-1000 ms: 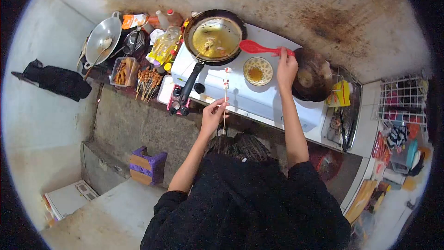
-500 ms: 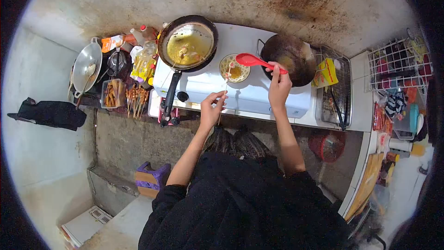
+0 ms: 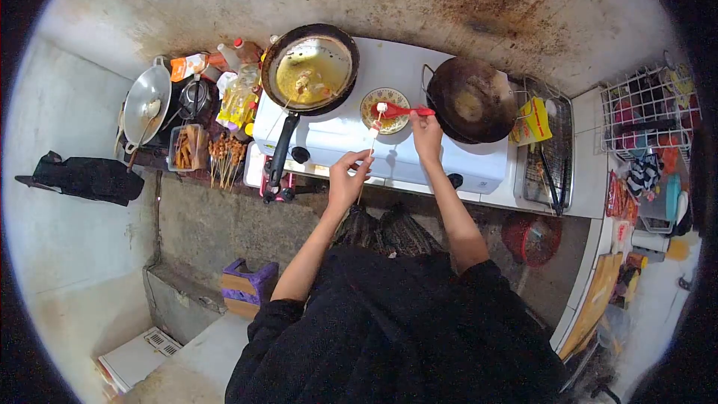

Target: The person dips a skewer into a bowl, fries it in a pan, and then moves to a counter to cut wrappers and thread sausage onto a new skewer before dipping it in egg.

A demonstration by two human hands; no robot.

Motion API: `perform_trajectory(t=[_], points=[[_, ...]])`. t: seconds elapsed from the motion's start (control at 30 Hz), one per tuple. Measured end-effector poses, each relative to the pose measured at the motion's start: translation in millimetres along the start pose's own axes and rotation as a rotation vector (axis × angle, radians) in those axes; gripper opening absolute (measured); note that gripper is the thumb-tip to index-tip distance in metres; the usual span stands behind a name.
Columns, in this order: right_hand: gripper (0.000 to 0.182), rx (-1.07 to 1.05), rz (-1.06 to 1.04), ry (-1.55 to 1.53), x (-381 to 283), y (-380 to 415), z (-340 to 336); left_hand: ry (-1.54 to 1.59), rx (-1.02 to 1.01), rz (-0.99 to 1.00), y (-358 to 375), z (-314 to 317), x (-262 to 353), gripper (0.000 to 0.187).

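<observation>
My left hand [image 3: 349, 179] pinches a thin wooden skewer [image 3: 372, 148] that points up toward a patterned bowl [image 3: 402, 118] on the white stove [image 3: 336, 142]. Small pale and reddish pieces of food [image 3: 376, 126] sit near the skewer's top. In my right hand [image 3: 427, 135] is the handle of a red spoon [image 3: 407, 111], its head over the bowl beside the skewer tip. Yellow-brown liquid shows in the bowl. Left of it stands a black frying pan [image 3: 348, 67] with yellow oil and food in it.
A dark wok [image 3: 471, 101] stands on the stove's right side. Farther right are a yellow packet [image 3: 532, 121] and a wire rack tray [image 3: 561, 157]. At the left are cooked skewers [image 3: 226, 153], a plastic container [image 3: 187, 148], bottles and a metal wok [image 3: 147, 97].
My right hand has come down and left, bringing the red spoon lower over the bowl, beside the skewer tip. My left hand still holds the skewer.
</observation>
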State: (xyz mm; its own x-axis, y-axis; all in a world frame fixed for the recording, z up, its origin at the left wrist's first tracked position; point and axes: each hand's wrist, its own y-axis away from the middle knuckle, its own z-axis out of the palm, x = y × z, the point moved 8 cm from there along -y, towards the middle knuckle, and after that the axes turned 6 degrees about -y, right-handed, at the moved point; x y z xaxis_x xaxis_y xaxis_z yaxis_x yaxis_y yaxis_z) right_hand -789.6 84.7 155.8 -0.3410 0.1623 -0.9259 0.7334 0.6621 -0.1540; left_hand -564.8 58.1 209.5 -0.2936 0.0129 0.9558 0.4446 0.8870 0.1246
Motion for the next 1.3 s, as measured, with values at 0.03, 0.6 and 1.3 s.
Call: perform_trajectory(t=[0.03,0.6,1.3], points=[[0.032,-0.003,-0.003,0.024,-1,0,1,0.001,-0.003,0.014,1,0,6,0.019],[0.036,-0.327,0.232,-0.294,-95,13,-15,-0.038,-0.072,0.101,17,14,26,0.021],[0.023,-0.275,-0.062,-0.097,-132,15,-37,-0.127,-0.064,0.173,23,8,36,0.019]])
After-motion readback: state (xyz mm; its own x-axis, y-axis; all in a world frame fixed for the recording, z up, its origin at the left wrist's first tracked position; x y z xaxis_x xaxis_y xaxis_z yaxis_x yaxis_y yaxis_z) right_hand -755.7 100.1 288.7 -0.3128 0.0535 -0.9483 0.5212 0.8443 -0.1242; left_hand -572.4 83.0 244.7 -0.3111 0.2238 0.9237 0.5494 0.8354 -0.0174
